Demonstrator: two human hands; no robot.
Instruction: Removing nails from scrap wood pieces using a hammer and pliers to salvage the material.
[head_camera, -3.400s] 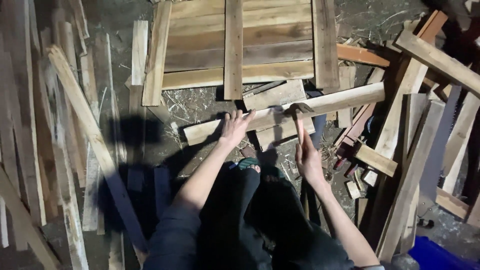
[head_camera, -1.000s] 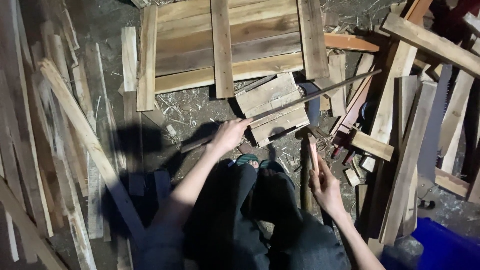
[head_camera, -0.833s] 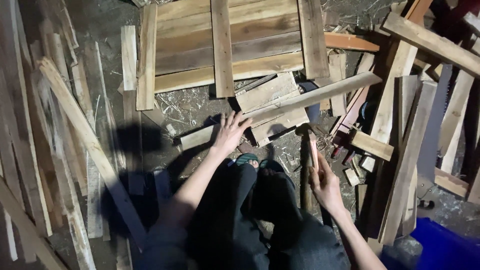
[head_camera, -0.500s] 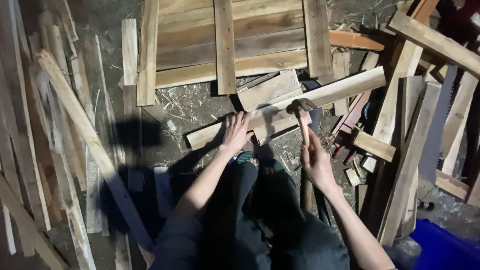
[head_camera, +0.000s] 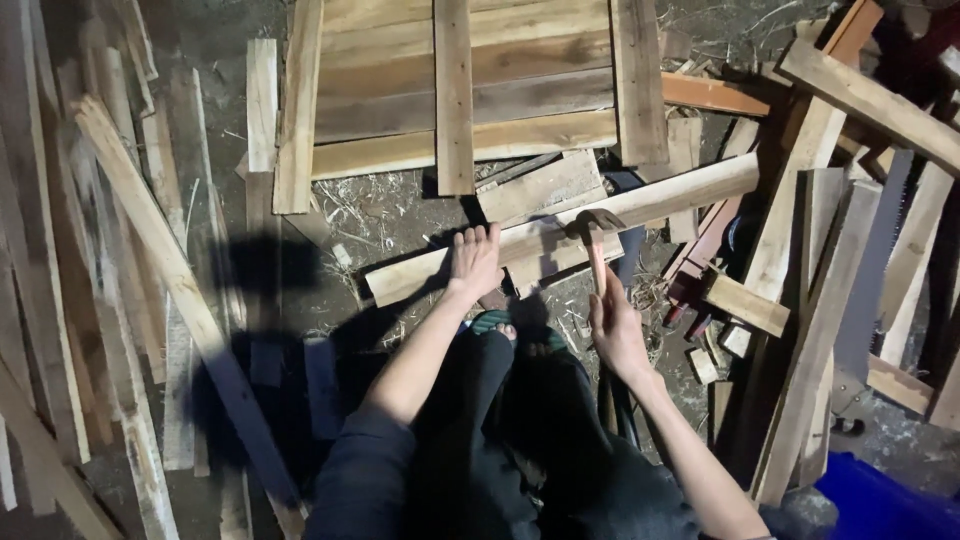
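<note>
A long pale wooden plank lies slanted across short boards on the dirt ground in front of my knees. My left hand presses flat on the plank near its lower left part, fingers spread. My right hand grips the wooden handle of a claw hammer; its metal head rests on the plank just right of my left hand. A short wide board lies under and behind the plank.
A pallet-like panel of slats lies beyond the plank. Loose planks are heaped at the left and at the right. A hand saw blade lies at the right. A blue container sits at bottom right.
The plank was tipped on edge, then laid flat under my left hand. My right hand lifted the hammer from beside my leg and brought its head onto the plank.
</note>
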